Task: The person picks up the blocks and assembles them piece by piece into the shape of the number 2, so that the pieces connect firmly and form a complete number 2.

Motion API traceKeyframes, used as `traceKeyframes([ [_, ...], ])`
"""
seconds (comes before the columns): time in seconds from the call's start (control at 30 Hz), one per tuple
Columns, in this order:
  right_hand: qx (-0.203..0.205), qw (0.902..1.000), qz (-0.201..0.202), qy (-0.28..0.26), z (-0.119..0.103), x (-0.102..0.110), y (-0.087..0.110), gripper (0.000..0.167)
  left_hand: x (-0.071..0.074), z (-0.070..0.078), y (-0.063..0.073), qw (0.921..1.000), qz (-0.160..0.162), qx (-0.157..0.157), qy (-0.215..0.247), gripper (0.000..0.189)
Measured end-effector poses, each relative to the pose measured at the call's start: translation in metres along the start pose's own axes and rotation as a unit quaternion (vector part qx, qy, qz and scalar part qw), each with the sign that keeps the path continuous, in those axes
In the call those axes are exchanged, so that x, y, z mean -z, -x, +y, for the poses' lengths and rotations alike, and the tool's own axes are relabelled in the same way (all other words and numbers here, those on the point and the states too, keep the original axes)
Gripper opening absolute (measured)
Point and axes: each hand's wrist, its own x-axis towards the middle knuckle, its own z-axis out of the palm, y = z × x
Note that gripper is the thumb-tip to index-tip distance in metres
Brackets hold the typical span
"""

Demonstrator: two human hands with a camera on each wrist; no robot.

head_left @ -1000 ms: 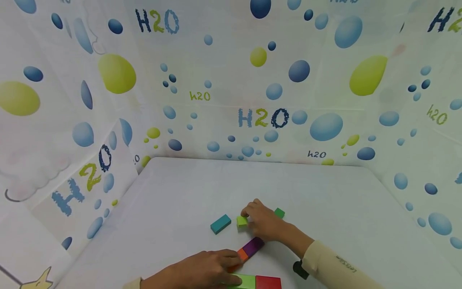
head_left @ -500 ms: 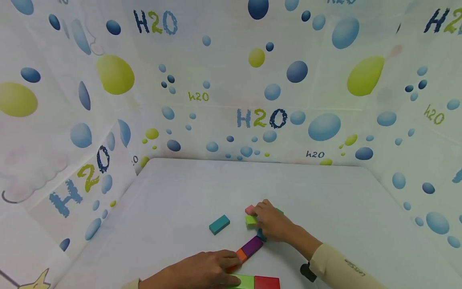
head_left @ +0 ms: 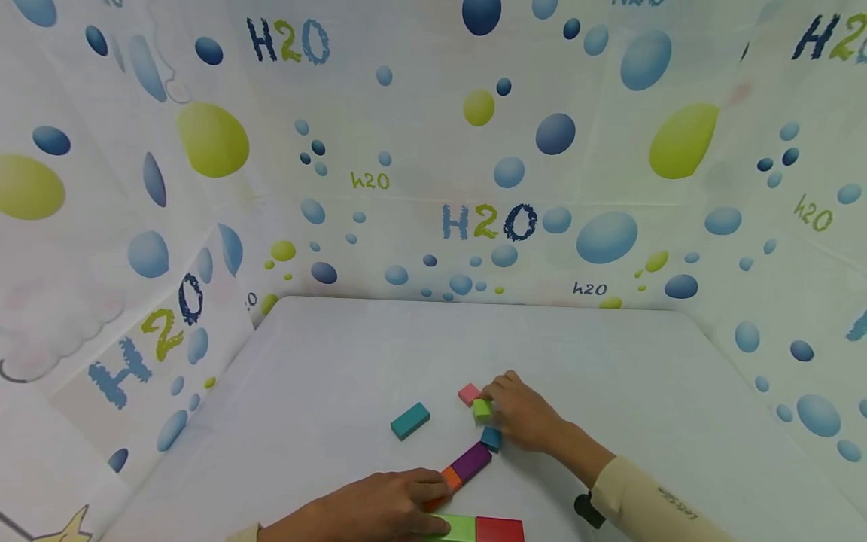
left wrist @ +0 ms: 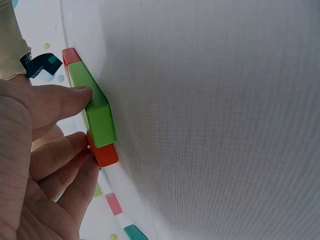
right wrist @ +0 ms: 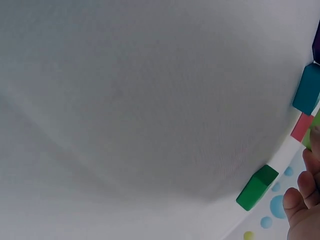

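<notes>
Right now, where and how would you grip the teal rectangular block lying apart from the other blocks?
Probably mid-length, pinched across its two long sides, coming down from above. The teal rectangular block lies flat on the white table, its length slanting away to the right, and nothing touches it, so both long sides look reachable. End-to-end would be the wider span.
</notes>
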Motion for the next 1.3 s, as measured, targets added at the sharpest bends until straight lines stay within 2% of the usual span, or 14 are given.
traceKeyframes([
  [0.2,0.009,0.9999,0.005,0.01,0.006,0.005,0.002,0.03,0.001,0.0,0.001,0.9999,-0.001,0.002,0.016,0.029],
  [0.33,0.001,0.9999,0.0,0.016,0.01,0.006,0.005,0.028,0.002,0.0,0.002,0.9999,-0.001,0.001,0.017,0.03],
  [0.57,-0.012,0.9998,-0.014,0.009,0.01,0.008,0.01,0.028,0.002,0.0,0.001,0.9998,0.002,-0.001,0.018,0.029],
  [0.8,-0.001,0.9999,-0.012,-0.001,0.011,0.009,0.012,0.026,0.003,0.001,0.0,0.9998,0.011,-0.005,0.013,0.026],
  [1.0,0.009,0.9998,-0.018,-0.009,0.011,0.005,0.012,0.027,0.002,0.001,-0.001,0.9998,0.018,-0.013,0.004,0.025],
  [1.3,0.005,0.9996,-0.026,0.007,0.011,-0.001,0.014,0.028,0.002,0.001,-0.001,0.9996,0.021,-0.016,0.004,0.025],
])
